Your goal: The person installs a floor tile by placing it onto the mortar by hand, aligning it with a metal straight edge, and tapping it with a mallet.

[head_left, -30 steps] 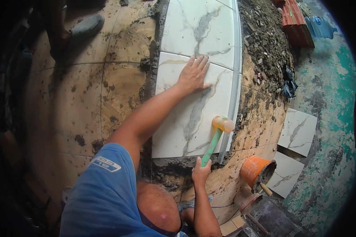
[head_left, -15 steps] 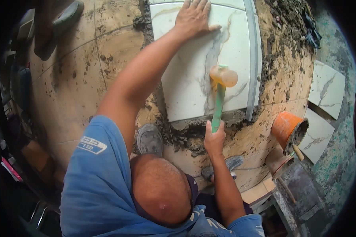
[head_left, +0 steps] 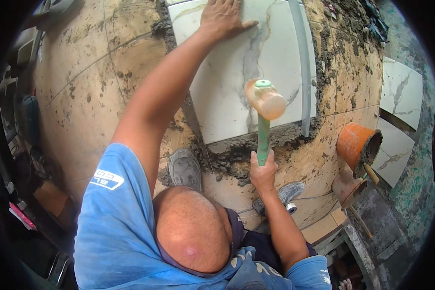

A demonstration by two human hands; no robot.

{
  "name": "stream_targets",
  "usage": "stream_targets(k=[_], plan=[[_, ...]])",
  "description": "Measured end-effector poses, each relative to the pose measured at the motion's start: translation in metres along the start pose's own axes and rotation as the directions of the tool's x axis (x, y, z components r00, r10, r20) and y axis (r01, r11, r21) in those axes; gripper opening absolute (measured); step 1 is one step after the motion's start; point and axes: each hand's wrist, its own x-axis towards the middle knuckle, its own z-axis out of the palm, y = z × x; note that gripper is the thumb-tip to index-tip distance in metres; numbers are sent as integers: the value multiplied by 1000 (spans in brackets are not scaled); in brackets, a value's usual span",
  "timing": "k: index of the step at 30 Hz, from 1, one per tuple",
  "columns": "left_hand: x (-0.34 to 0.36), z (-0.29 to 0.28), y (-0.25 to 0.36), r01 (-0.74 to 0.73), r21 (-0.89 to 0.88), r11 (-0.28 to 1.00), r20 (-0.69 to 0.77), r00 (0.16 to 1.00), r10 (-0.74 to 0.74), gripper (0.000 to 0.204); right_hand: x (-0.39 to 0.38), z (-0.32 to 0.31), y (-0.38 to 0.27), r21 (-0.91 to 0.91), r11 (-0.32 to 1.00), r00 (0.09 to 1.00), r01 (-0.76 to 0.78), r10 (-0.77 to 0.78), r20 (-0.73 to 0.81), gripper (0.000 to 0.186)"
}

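Observation:
My left hand (head_left: 223, 20) lies flat with its fingers stretched on the far part of a large white marble-veined tile (head_left: 217, 104). My right hand (head_left: 263, 171) is wrapped around the green handle of a rubber mallet (head_left: 270, 104), just off the tile's near edge. The mallet's pale amber head hangs over the near part of the tile, apparently raised off it. A long grey metal straightedge (head_left: 305, 77) rests along the tile's right side. Wet grey mortar (head_left: 237, 157) shows along the near edge.
An orange bucket (head_left: 350, 145) lies tilted at the right, beside a second dirty bucket (head_left: 343, 186) with a wooden handle (head_left: 371, 174). Two white tile pieces (head_left: 398, 92) lie beyond. My grey shoe (head_left: 184, 166) stands on the mortar-spattered tan floor (head_left: 89, 121).
The mallet head has lifted, tipped over and come nearer to me. My left hand stays flat on the tile. The whole view has shifted slightly.

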Motion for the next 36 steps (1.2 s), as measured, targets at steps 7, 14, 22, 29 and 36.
stream_targets(k=[7,14,22,29,36], plan=[[4,2,6,-7,8,1000,-23,1000,7,92,-4,-18,15,-1,1000,996,31,-31,-89,33],[8,14,-3,1,86,996,-51,999,4,94,2,-4,9,-18,1000,1000,17,-18,-12,29],[3,21,-7,-13,72,997,-76,997,19,96,3,-4,2,-38,998,999,-50,49,-19,27],[-28,1,-17,52,49,997,-32,998,-50,90,4,-13,1,-18,998,997,-57,57,-45,29],[-44,-26,-28,136,64,989,67,988,-140,104,9,-7,4,-33,996,996,-79,78,-49,31]])
